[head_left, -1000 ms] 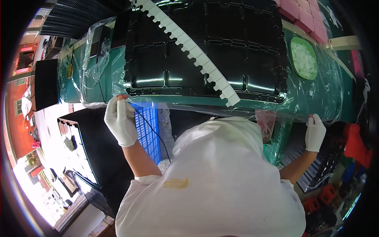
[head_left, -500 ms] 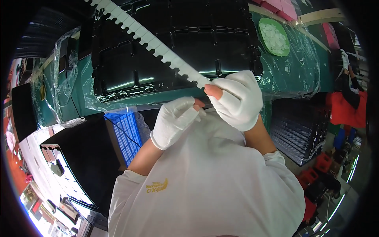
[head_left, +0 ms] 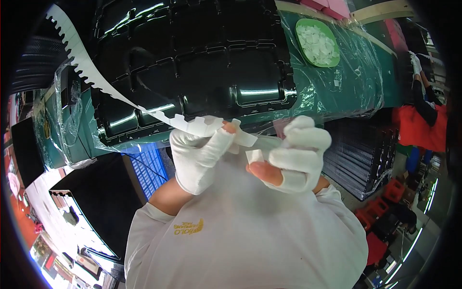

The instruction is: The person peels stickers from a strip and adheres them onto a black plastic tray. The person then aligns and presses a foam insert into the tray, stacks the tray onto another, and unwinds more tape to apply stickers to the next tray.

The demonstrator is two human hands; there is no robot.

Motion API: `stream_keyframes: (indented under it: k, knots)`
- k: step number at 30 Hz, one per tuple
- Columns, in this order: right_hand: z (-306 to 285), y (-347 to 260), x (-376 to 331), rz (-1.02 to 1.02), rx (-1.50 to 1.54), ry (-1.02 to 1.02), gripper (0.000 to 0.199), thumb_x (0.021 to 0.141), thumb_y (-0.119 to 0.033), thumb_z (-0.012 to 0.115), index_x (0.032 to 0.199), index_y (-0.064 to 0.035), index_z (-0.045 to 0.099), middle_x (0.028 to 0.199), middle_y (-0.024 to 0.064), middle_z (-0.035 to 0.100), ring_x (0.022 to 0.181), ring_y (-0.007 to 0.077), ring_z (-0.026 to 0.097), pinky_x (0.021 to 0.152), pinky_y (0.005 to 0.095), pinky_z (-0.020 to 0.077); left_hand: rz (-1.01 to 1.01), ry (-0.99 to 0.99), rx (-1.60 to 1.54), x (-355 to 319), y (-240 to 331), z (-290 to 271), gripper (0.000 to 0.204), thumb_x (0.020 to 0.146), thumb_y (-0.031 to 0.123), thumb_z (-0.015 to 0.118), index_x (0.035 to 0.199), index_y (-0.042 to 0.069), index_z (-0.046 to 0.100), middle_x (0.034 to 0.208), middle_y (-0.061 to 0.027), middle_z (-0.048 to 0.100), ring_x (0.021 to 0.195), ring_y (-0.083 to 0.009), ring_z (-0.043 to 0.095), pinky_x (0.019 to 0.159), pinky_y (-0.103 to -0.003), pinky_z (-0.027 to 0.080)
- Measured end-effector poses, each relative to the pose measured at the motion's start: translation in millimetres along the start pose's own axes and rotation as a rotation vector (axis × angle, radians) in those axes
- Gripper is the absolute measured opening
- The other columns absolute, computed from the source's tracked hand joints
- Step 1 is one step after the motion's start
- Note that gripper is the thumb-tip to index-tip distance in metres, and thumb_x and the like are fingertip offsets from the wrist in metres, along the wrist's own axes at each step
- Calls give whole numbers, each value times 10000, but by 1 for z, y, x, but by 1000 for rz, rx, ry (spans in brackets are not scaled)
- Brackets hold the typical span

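The left hand (head_left: 199, 159) pinches a long white toothed strip (head_left: 86, 65) between thumb and fingers, close to its near end; a short bent tab (head_left: 246, 138) pokes out just right of that grip, and whether it is joined to the strip is hard to tell. The right hand (head_left: 301, 159) holds a small white piece (head_left: 254, 156) between its bare thumb tip and the gloved fingers, the other fingers loosely curled, near the left hand but apart from it.

Half a second ago the strip ran straight, its near end in the right hand; now the left hand has that end and the strip bows and twists away toward the far left. The right hand's piece shows a gap from the strip, so it appears to be detached, leaving one part in each hand.

Beyond the hands, the strip crosses above the left part of a black moulded tray (head_left: 207, 62) on the green table (head_left: 356, 86). To the tray's right, a green dish (head_left: 315, 22) holds many white bits (head_left: 317, 45). Near the table's edge, a blue crate (head_left: 147, 166) stands left and a black stack (head_left: 358, 154) right. A co-worker's gloved hand (head_left: 415, 63) shows at far right.
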State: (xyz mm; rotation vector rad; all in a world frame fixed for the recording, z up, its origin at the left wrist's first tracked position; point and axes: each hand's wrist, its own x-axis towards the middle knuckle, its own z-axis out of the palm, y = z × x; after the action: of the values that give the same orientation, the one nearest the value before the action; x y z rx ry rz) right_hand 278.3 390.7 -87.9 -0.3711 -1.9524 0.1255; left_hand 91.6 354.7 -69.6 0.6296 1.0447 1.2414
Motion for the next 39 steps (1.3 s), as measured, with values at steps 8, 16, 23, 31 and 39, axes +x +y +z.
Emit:
stream_keyframes:
  k: [8,16,23,31,39]
  knots:
    - [-9,61,27,886,-208,-319,185,674,-51,804,858,-61,786,1477,262,394,1273,361,515,1035,419,453,161,-97,388,-1,11,-3,80,855,86,783,863,40,718,783,-28,698,685,-86,634,618,-239,493]
    - [-1,76,24,752,-435,-48,343,649,-77,850,971,-61,733,1263,207,599,1037,321,637,908,367,508,157,-48,442,-5,9,-7,98,847,89,790,882,35,717,801,-30,699,680,-92,629,621,-240,497]
    - [4,5,54,974,498,-323,264,711,68,731,958,-21,747,852,87,708,701,170,681,620,269,546,226,-61,361,-9,11,-14,111,928,133,713,907,23,715,811,-36,686,729,-110,633,657,-257,482]
    - [30,6,47,566,291,-205,289,635,20,810,901,-73,745,832,58,688,696,184,645,589,295,506,342,150,358,-11,14,-18,93,906,72,725,857,-5,705,779,-68,704,656,-110,649,623,-258,509]
    - [16,17,57,168,379,-199,327,643,-18,833,939,-77,709,919,46,684,859,251,622,681,358,500,235,181,161,-10,13,-23,109,922,105,718,883,3,733,756,-62,713,661,-102,656,626,-254,514]
